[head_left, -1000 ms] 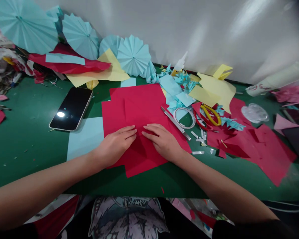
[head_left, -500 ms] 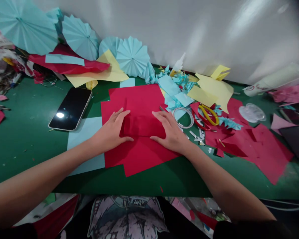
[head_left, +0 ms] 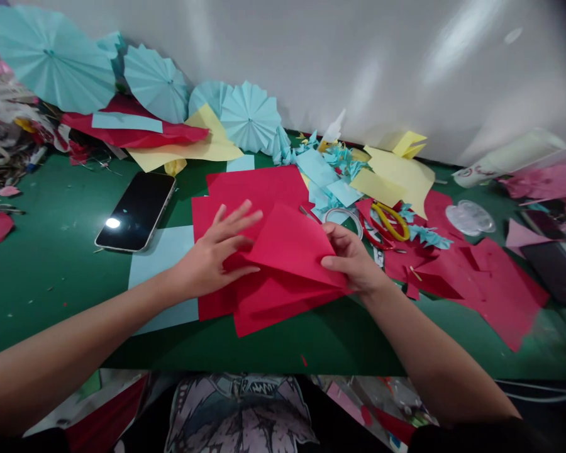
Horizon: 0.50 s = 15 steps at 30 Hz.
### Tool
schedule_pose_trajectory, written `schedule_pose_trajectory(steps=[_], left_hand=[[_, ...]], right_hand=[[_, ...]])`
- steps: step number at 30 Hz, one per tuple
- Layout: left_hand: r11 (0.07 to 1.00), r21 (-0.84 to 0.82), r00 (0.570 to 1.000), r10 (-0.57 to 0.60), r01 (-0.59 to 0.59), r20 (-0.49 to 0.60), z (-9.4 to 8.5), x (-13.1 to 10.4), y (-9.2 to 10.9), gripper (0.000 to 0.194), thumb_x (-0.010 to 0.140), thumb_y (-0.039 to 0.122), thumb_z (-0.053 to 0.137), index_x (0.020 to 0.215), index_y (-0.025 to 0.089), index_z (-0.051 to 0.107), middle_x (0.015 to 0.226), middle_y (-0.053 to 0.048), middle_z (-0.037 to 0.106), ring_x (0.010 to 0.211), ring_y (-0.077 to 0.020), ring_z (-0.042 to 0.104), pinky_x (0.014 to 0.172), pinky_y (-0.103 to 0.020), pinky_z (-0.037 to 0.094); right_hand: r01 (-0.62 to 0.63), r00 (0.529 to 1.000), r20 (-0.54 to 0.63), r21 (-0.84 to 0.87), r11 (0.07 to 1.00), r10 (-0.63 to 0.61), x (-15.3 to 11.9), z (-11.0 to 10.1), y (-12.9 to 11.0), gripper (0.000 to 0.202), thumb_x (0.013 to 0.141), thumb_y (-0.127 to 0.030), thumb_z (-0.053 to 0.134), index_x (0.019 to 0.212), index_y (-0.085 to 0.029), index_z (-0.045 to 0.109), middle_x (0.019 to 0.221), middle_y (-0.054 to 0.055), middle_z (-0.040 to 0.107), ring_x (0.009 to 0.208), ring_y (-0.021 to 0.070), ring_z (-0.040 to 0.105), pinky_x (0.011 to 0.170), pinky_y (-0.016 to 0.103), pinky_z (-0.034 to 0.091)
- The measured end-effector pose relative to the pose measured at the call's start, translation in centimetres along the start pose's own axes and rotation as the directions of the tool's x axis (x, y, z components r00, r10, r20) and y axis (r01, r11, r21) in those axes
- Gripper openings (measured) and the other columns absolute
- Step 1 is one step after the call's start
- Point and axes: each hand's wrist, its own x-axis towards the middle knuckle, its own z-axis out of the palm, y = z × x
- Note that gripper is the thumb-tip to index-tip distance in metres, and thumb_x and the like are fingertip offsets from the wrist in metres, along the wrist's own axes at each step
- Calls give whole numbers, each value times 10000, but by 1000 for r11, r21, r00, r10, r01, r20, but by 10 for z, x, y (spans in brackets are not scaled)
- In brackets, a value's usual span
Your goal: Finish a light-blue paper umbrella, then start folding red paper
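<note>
The right hand (head_left: 353,259) pinches a bright-red, bent paper sheet (head_left: 292,242) above flat red paper (head_left: 259,182) on the green surface (head_left: 56,277); the left hand (head_left: 214,251) spreads wide beside it; folding seems underway, next needing aligned edges.

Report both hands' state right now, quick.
Left hand: open, spread at the red paper; contact can't be told.
Right hand: closed, holding the red paper by its edge.

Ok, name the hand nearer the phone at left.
Left: the left hand is right of the phone; the right hand is farther right, holding red paper.
</note>
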Motion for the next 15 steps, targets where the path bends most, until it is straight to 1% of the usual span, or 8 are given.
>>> schedule_pose_trajectory(steps=[2,3,5,7,10,12,13,15], left_hand=[[998,8,998,-56,56,-2,-4,-1,6,238,872,343,423,824,174,584,901,-98,674,934,-198,624,826,-363,490],[992,20,992,-123,123,0,-5,-1,9,276,875,361,402,758,179,573,706,-59,658,731,-170,646,673,-299,512],[964,29,964,-266,266,5,-8,1,12,347,864,406,391,625,187,514,490,-2,538,470,-123,546,466,-240,432],[924,-34,925,-380,381,22,-10,2,12,367,864,405,381,583,189,476,437,22,478,397,-97,466,400,-223,362],[846,-247,881,-454,473,132,-7,3,10,312,881,376,362,736,181,557,519,5,582,466,-118,548,427,-229,406],[801,-373,883,-406,469,236,-5,2,10,271,873,362,390,864,184,595,633,-23,664,575,-158,625,499,-270,474],[780,-417,883,-377,465,280,-3,1,11,254,861,353,414,887,189,607,674,-32,683,622,-176,645,533,-293,496],[732,-487,877,-351,476,329,-1,1,13,244,847,333,430,908,195,621,726,-41,697,692,-196,660,581,-319,518]], right_hand=[[-33,998,-50,57,998,36,-1,2,0,443,625,-551,654,940,-263,536,854,18,647,713,186,641,614,339,528],[-38,997,-67,66,997,42,-1,2,-1,456,655,-571,612,980,-264,524,899,34,648,735,197,645,637,360,528],[-26,996,-88,66,997,32,0,2,-3,461,750,-577,487,1090,-265,486,1012,66,635,805,214,645,690,403,521],[-16,994,-105,33,999,19,2,1,-4,498,844,-581,266,1181,-261,444,1082,96,617,861,221,636,709,433,513],[-4,992,-125,-6,1000,3,4,2,-4,722,829,-613,-45,1223,-250,438,1056,121,621,848,221,635,655,435,516],[17,994,-105,24,1000,-15,3,5,-1,725,794,-693,47,1228,-261,435,1015,107,629,814,220,639,614,414,522],[26,994,-104,52,998,-20,3,7,1,678,780,-714,181,1236,-275,424,1006,90,629,797,215,640,605,399,525],[30,989,-146,108,994,-14,2,10,6,615,743,-647,444,1255,-311,393,1006,52,628,766,198,641,597,366,531]])
